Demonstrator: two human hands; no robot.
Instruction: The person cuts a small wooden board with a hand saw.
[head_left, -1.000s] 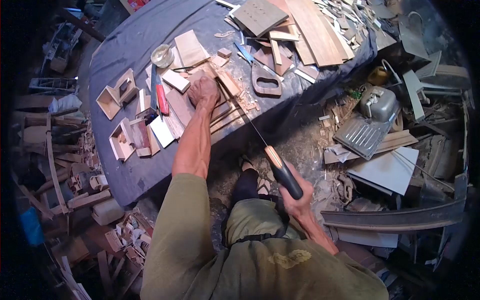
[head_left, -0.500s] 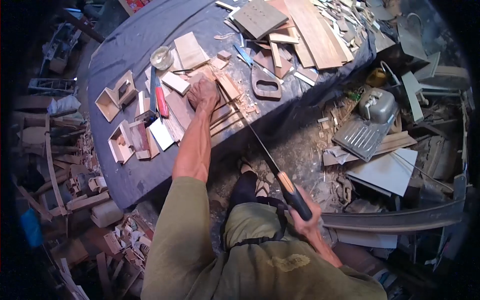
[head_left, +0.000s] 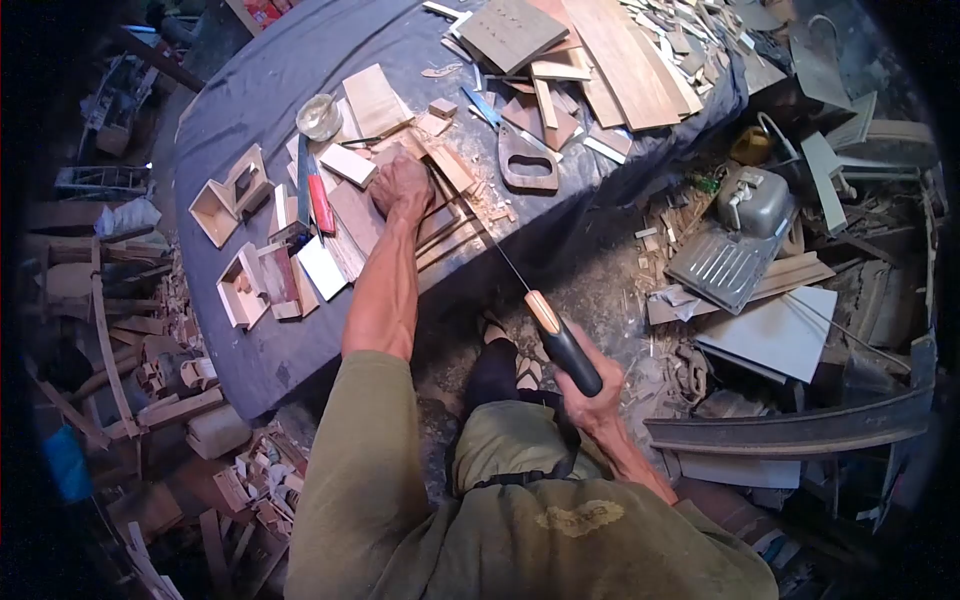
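Observation:
My right hand (head_left: 592, 390) is wrapped around the black and orange handle of a handsaw (head_left: 560, 340). Seen nearly edge-on, the thin blade runs up and left to pieces of wood at the table's edge. My left hand (head_left: 403, 188) is closed and presses down on a piece of wood (head_left: 437, 222) there; its fingertips are hidden. Beside the blade lies a light wood strip (head_left: 447, 163), with small offcuts and chips (head_left: 492, 208) around it. A white-faced block (head_left: 348, 165) is just left of my left hand.
A second saw (head_left: 528, 165) with a wooden handle lies to the right. Small wooden boxes (head_left: 228, 205), a red-handled tool (head_left: 321, 205) and a glass jar (head_left: 320, 117) sit on the left. Boards (head_left: 625, 70) are piled at the back. A metal sink (head_left: 725, 250) stands on the cluttered floor.
My right hand and the saw handle have moved up and left, toward the table, so less blade shows in front of its edge. My left hand stays on the wood.

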